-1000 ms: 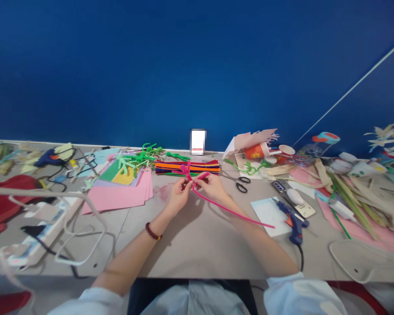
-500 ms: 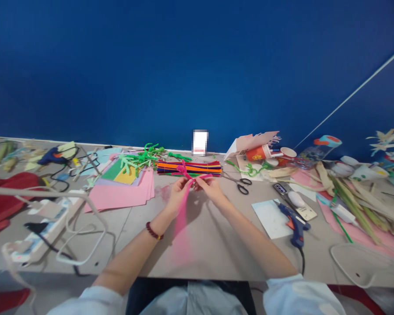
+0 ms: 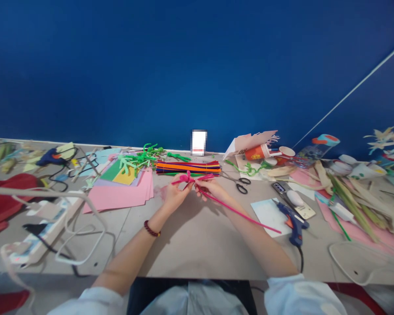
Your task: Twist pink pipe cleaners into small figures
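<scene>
Just below the bundled pipe cleaners [image 3: 188, 167], the left hand [image 3: 175, 197] has a closed grip, its fingertips pinching the tight curled knot of a pink pipe cleaner [image 3: 186, 177]. A short end sticks out left of the knot. The right hand [image 3: 210, 189], just beside it, also has a closed grip on the stem, and is the nearer hand to the long free length. That length slants down and right along the right forearm, well away from the bundle.
</scene>
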